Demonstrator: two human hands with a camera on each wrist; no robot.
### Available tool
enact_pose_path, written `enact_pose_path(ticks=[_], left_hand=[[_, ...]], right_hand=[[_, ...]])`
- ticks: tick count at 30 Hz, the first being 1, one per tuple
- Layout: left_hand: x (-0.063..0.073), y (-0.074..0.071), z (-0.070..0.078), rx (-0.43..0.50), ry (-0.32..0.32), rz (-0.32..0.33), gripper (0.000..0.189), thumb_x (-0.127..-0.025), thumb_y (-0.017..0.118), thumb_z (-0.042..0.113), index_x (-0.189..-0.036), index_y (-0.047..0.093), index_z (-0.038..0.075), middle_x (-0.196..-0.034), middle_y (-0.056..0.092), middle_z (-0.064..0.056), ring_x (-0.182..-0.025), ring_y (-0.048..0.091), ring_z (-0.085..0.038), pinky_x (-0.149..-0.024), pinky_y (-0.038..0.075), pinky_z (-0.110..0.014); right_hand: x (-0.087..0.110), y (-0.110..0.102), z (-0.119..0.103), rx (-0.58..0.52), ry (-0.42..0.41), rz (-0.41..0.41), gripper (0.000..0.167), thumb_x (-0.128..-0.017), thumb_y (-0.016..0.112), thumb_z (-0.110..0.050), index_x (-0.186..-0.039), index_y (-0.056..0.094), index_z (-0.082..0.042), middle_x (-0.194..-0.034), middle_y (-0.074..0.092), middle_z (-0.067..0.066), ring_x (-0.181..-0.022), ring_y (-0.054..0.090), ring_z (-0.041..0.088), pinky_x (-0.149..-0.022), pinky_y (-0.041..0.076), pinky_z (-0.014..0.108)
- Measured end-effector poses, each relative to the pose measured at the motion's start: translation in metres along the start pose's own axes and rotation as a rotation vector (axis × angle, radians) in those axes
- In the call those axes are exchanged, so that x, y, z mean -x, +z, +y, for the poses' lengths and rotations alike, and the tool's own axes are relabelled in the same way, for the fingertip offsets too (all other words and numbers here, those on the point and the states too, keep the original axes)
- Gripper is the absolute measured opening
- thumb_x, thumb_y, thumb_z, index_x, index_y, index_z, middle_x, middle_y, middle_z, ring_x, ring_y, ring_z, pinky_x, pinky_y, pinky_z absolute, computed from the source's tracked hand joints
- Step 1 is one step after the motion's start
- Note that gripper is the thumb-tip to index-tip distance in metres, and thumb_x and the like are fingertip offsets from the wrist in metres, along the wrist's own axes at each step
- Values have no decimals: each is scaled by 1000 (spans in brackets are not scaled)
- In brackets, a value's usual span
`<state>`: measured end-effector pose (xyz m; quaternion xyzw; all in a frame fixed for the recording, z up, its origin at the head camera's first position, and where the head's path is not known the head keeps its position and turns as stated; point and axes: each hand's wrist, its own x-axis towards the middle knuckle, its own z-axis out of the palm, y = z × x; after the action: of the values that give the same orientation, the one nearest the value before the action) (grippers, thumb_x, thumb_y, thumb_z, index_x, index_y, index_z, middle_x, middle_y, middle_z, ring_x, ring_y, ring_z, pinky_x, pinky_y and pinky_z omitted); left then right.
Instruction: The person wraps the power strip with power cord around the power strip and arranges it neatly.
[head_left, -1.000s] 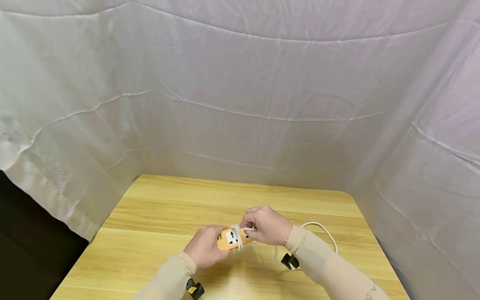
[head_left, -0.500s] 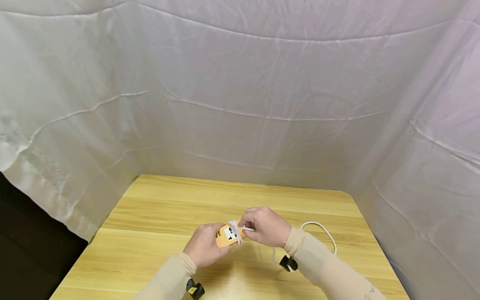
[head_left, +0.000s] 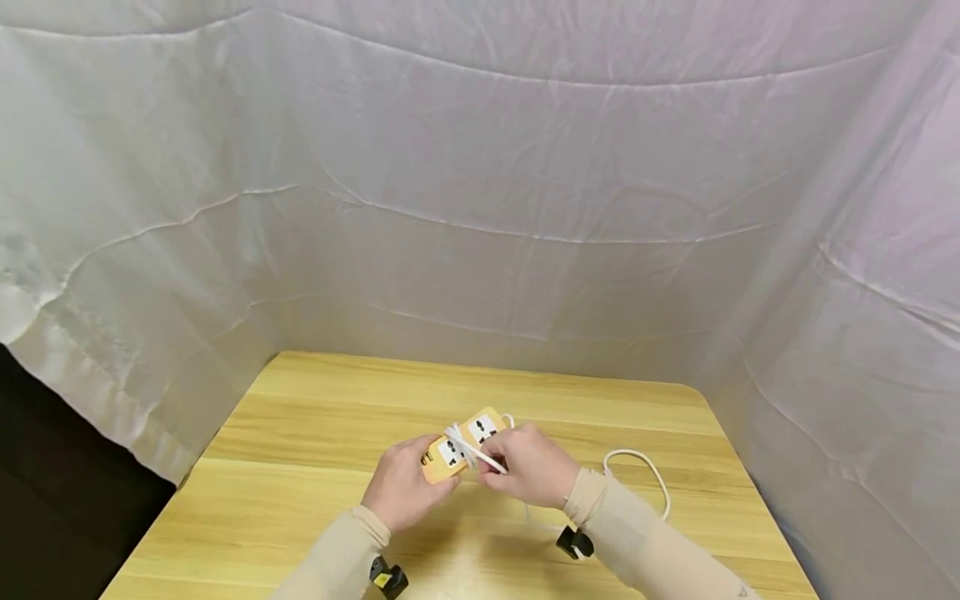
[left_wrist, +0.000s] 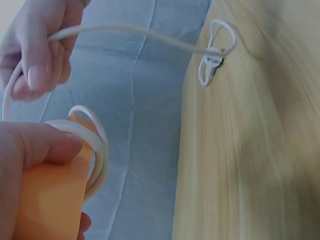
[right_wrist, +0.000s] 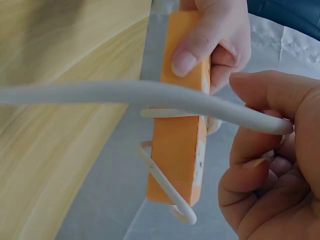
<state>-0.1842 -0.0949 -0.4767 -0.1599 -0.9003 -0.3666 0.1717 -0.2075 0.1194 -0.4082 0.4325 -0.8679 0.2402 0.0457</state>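
An orange power strip (head_left: 437, 472) with white socket faces is held above the table, its far end tilted up and away. My left hand (head_left: 401, 487) grips its near end, thumb along one side. White cord (right_wrist: 172, 113) wraps round the strip's middle in several turns, and another stretch loops at its far end. In the right wrist view my right hand (right_wrist: 275, 155) holds a free run of cord (right_wrist: 125, 92) between curled fingers, beside the strip. From this hand the cord stretches toward the table in the left wrist view.
The wooden table (head_left: 337, 425) lies below both hands. Cord arcs (head_left: 637, 452) beside the right forearm. A looped bit of cord with a pale fitting (left_wrist: 214, 60) lies on the tabletop. Grey-white curtains (head_left: 480, 208) surround the table at the back and sides.
The power strip has swung so its far end points up and away, showing a second socket. The right hand has dropped slightly toward me with the cord; the left has shifted slightly left.
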Motion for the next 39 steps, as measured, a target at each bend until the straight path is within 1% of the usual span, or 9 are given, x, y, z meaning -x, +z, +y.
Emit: enact_pose_path(ticks=[3,9,16,21,24,28,32,36,39], left_hand=[[0,0,-1,5,1,17,52,-67,85,31,-110,67,7,-87,67,3,-66,52,-4,-54,42,-18],[1,-1,0,42,-17,-7,52,-70,84,31,-111,66,5,-87,66,2,-63,51,-2,-50,41,-18],[1,-2,0,65,-28,5,54,-69,85,28,-113,66,4,-91,68,0,-65,53,-3,-52,42,-19],[1,-2,0,70,-31,5,54,-69,85,27,-113,66,4,-91,68,-1,-65,53,-3,-52,43,-19],[1,-2,0,78,-40,4,54,-69,84,27,-114,66,4,-91,68,-1,-64,53,-3,-51,43,-19],[1,-3,1,95,-59,5,54,-69,85,26,-114,66,4,-91,68,-1,-64,54,-4,-50,43,-20],[2,-4,1,110,-79,-2,54,-69,85,26,-115,66,5,-91,69,-1,-64,54,-4,-50,44,-21],[1,-6,2,124,-93,-11,54,-70,84,27,-115,66,5,-91,69,-1,-63,54,-4,-50,44,-21],[0,-7,3,132,-102,-19,54,-70,84,28,-115,66,6,-90,69,-1,-62,54,-4,-51,45,-21]], right_hand=[[2,3,1,-30,-23,-5,22,-81,77,-19,-69,59,-23,-60,48,-19,-50,36,-8,-44,30,9],[4,5,2,-63,-55,23,25,-85,74,-29,-68,56,-23,-59,44,-18,-50,33,-8,-44,26,9],[9,10,3,-71,-122,39,20,-88,71,-27,-75,56,-22,-63,44,-18,-54,36,-9,-48,29,6],[11,11,3,-131,-121,-5,15,-91,67,-23,-80,58,-21,-63,46,-19,-52,36,-12,-45,32,7],[13,11,3,-215,-104,-66,12,-94,62,-22,-83,59,-20,-65,53,-17,-53,43,-12,-46,38,9],[17,13,3,-309,-69,-139,17,-99,53,-24,-85,59,-19,-65,59,-14,-55,52,-10,-45,42,13],[20,14,4,-318,-51,-142,21,-101,48,-27,-84,58,-20,-61,57,-15,-52,49,-11,-43,38,14],[21,15,7,-305,-75,-122,22,-103,46,-27,-84,57,-21,-61,56,-15,-50,43,-11,-43,35,13],[23,15,9,-301,-89,-129,23,-103,45,-26,-84,57,-21,-61,56,-15,-50,40,-11,-43,34,13]])
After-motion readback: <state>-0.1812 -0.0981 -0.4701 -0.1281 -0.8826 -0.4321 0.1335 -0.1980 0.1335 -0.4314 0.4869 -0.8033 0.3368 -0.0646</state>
